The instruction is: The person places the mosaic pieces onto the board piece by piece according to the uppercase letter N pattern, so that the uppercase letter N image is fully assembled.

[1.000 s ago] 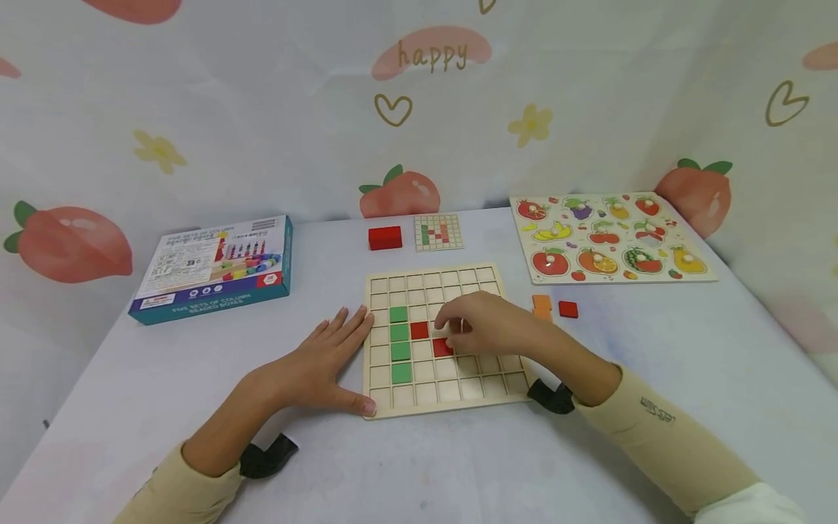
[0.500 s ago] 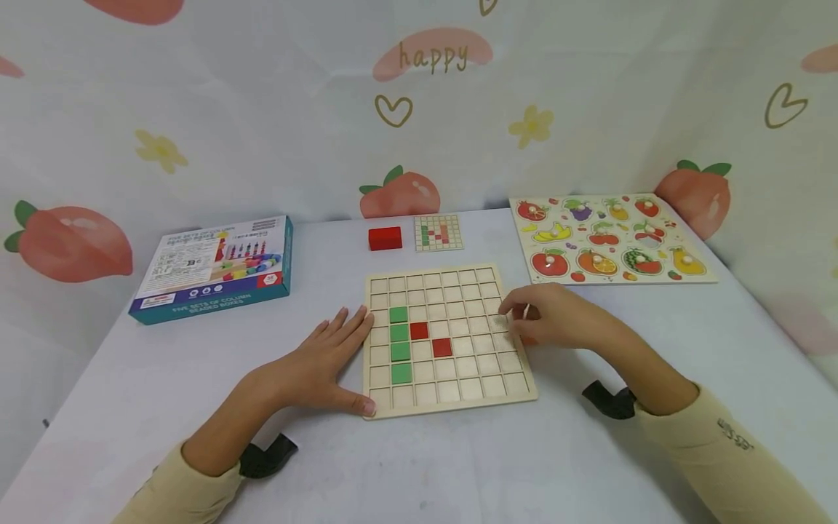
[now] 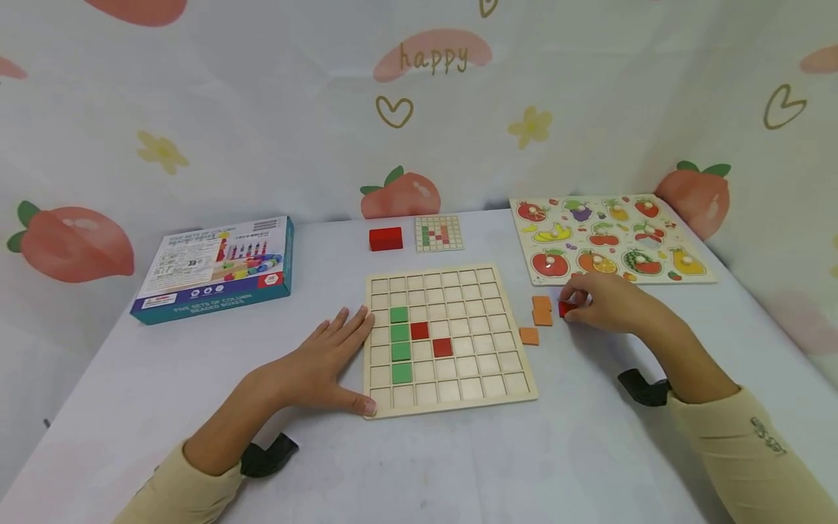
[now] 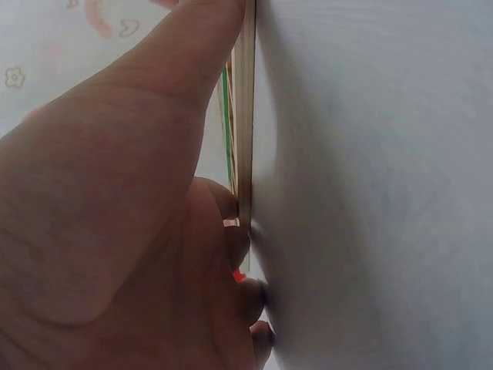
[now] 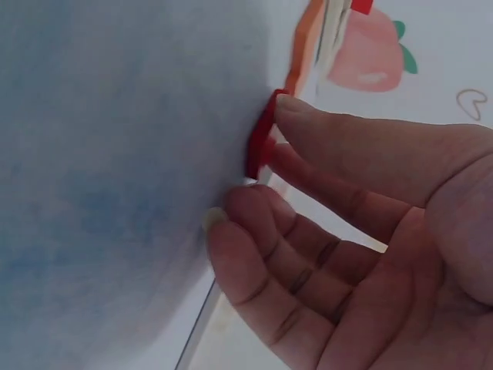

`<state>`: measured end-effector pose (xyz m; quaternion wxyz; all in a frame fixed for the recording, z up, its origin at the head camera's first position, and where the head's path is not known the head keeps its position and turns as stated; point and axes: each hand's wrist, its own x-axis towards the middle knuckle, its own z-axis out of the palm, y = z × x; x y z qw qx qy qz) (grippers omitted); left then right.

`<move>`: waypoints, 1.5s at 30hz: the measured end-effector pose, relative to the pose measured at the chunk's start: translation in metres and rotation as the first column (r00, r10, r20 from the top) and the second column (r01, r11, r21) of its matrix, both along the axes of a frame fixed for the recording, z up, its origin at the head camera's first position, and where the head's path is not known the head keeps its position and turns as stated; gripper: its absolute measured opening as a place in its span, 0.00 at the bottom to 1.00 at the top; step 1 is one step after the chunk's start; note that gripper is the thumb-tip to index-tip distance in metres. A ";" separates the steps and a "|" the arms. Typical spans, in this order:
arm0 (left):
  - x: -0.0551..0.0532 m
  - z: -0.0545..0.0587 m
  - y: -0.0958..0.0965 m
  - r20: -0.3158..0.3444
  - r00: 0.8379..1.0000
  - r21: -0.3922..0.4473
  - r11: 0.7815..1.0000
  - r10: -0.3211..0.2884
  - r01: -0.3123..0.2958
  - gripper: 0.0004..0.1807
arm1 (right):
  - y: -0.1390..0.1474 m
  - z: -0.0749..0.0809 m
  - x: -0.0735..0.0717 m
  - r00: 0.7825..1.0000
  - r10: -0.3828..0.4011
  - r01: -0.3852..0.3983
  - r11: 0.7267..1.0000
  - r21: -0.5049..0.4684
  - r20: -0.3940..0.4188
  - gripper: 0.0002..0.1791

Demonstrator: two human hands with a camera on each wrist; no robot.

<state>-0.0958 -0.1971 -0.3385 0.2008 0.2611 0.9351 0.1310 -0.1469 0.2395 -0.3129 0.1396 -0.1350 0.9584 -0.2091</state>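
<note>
A square wooden grid board [image 3: 470, 367] lies mid-table in the head view. In its cells sit a column of several green tiles [image 3: 400, 351] and two red tiles [image 3: 442, 348]. My left hand [image 3: 314, 372] lies flat at the board's left side, fingers spread, with fingertips and thumb touching its edge. Right of the board, my right hand [image 3: 609, 304] pinches a loose red tile [image 5: 264, 135] between thumb and index finger; the tile is tilted in the right wrist view. Beside that hand lie a few orange tiles [image 3: 529, 335].
Behind the board are a red block [image 3: 385, 239] and a small pattern card [image 3: 439, 233] printed with a coloured grid. A fruit puzzle board [image 3: 612, 240] lies at the back right. At the back left stands a flat bead-toy box [image 3: 216, 269].
My right hand has left the red tile in the grid, moved right past the orange tiles and taken hold of the loose red tile. The left hand has stayed put.
</note>
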 end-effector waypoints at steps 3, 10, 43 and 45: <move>0.000 0.000 0.000 -0.002 1.000 -0.002 1.000 -0.001 0.001 0.73 | 0.001 -0.002 -0.001 1.000 -0.007 0.007 1.000 0.003 -0.003 0.11; -0.001 -0.002 -0.001 -0.007 1.000 0.007 1.000 -0.001 0.001 0.73 | -0.001 -0.003 -0.001 1.000 -0.003 0.003 1.000 -0.006 -0.028 0.09; -0.001 -0.001 0.000 -0.005 1.000 0.011 1.000 -0.001 0.001 0.72 | -0.059 0.009 0.016 0.976 0.208 -0.188 0.951 -0.246 0.060 0.04; 0.000 -0.001 0.000 -0.003 1.000 0.011 1.000 0.000 0.000 0.72 | -0.067 0.009 0.018 0.970 0.236 -0.217 0.946 -0.239 0.053 0.04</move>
